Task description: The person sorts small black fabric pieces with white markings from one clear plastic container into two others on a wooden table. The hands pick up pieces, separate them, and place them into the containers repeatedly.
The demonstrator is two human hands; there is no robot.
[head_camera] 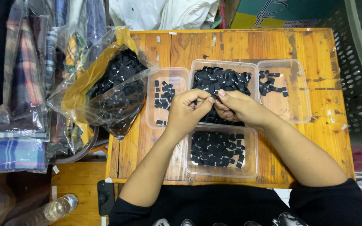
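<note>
My left hand point(187, 109) and my right hand point(236, 108) meet over the middle clear plastic tray point(197, 67), which is heaped with small black fabric labels point(221, 79). Both hands pinch small black labels between thumb and fingertips, close together. Just below the hands, a near tray point(252, 169) holds a flat layer of black labels point(214, 148). A left tray point(151, 121) has several labels scattered in it. A right tray point(302, 113) holds a few labels in its far corner.
A clear plastic bag point(114, 83) full of black labels lies open at the wooden table's point(327, 138) left edge. Bagged plaid fabrics point(17, 96) pile up at left. A plastic bottle point(51, 211) lies low left; a grey perforated basket point(357, 62) stands right.
</note>
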